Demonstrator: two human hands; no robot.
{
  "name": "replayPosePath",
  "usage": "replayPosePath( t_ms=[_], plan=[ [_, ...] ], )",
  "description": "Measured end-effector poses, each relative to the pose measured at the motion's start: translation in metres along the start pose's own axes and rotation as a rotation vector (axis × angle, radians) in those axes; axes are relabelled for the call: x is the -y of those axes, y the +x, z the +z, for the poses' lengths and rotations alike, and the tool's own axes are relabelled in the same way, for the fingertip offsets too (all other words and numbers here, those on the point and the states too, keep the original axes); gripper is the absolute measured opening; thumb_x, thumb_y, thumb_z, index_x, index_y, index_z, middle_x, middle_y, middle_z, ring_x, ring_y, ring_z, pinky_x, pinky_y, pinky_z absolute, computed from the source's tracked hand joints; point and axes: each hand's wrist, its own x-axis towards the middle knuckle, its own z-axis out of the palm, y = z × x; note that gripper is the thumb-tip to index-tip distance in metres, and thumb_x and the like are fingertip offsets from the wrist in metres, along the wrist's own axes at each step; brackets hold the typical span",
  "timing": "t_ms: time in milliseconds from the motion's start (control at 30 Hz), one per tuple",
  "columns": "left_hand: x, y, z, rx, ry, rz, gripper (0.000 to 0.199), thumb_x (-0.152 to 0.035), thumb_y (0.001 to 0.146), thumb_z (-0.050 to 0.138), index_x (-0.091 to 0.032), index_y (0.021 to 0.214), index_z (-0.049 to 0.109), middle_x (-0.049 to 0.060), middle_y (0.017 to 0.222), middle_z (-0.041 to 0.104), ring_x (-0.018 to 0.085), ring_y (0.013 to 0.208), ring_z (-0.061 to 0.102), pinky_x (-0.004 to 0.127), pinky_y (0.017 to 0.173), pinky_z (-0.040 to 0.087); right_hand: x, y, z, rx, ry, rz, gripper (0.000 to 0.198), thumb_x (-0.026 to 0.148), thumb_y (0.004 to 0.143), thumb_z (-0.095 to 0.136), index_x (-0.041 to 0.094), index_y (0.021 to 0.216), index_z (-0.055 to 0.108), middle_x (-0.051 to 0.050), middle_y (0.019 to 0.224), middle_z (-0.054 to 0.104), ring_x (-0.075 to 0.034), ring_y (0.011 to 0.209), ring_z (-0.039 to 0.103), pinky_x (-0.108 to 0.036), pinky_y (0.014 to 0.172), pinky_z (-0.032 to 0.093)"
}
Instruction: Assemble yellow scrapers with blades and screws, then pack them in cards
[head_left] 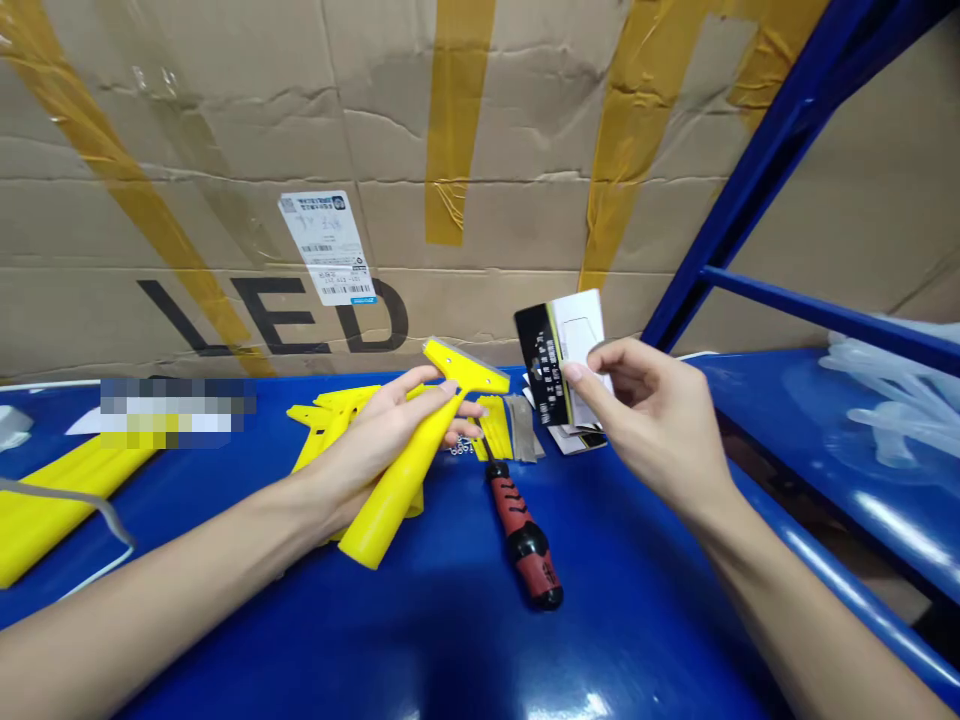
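My left hand [409,415] is closed round the neck of a yellow scraper [401,480], whose wide head tilts up and whose handle slants down toward me. My right hand [652,410] pinches a black and white printed card [555,365] between thumb and fingers, a little above the table. Below my hands lies a screwdriver [525,540] with a red and black handle; its tip reaches near my left fingers. Behind it are small yellow strips [495,428] and grey metal blades [523,428]. More cards [577,440] lie under the held one.
More yellow scrapers [315,430] lie behind my left wrist, and long yellow pieces [67,500] are at the left beside a grey cable [75,495]. A taped cardboard box [517,130] walls off the back. A blue metal frame [739,190] rises at right, near translucent plastic pieces [900,380].
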Motion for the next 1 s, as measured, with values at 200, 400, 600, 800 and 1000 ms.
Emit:
replayPosePath(
  t_ms=[200, 400, 600, 800, 1000],
  plan=[
    [-0.017, -0.001, -0.014, -0.11, -0.333, 0.189, 0.021, -0.001, 0.093, 0.059, -0.018, 0.106, 0.06, 0.007, 0.1, 0.074, 0.023, 0.111, 0.073, 0.033, 0.094, 0.06, 0.005, -0.005, 0.019, 0.324, 0.479, 0.312, 0.033, 0.048, 0.093, 0.061, 0.02, 0.074, 0.061, 0.0, 0.068, 0.058, -0.014, 0.059, 0.051, -0.026, 0.053, 0.039],
    [-0.023, 0.002, -0.021, -0.133, -0.418, 0.231, 0.032, 0.004, 0.092, 0.056, -0.015, 0.117, 0.06, 0.012, 0.113, 0.076, 0.02, 0.123, 0.067, 0.033, 0.107, 0.053, 0.01, -0.016, 0.032, 0.518, 0.501, 0.41, 0.032, 0.051, 0.094, 0.058, 0.022, 0.082, 0.061, -0.003, 0.083, 0.068, -0.019, 0.072, 0.063, -0.028, 0.063, 0.049],
    [-0.015, -0.002, -0.017, -0.109, -0.411, 0.293, 0.056, 0.003, 0.092, 0.058, -0.022, 0.14, 0.048, 0.006, 0.105, 0.079, 0.018, 0.125, 0.066, 0.032, 0.11, 0.048, 0.018, -0.025, 0.048, 0.439, 0.731, 0.553, 0.03, 0.048, 0.094, 0.059, 0.026, 0.084, 0.042, -0.002, 0.093, 0.074, -0.025, 0.083, 0.074, -0.036, 0.067, 0.056],
    [-0.013, -0.011, -0.009, -0.062, -0.361, 0.316, 0.057, 0.001, 0.093, 0.059, -0.026, 0.142, 0.047, 0.003, 0.103, 0.079, 0.02, 0.123, 0.067, 0.036, 0.111, 0.047, 0.023, -0.02, 0.045, 0.285, 0.831, 0.642, 0.043, 0.04, 0.087, 0.072, 0.033, 0.123, 0.049, -0.002, 0.113, 0.075, -0.024, 0.095, 0.076, -0.037, 0.075, 0.061],
    [-0.019, -0.014, -0.012, -0.032, -0.317, 0.309, 0.061, 0.002, 0.091, 0.062, -0.025, 0.144, 0.048, 0.001, 0.096, 0.077, 0.023, 0.116, 0.071, 0.039, 0.11, 0.05, 0.022, -0.013, 0.032, 0.521, 0.776, 0.574, 0.049, 0.039, 0.087, 0.073, 0.026, 0.133, 0.06, -0.008, 0.114, 0.077, -0.024, 0.096, 0.075, -0.037, 0.081, 0.061]
  ],
)
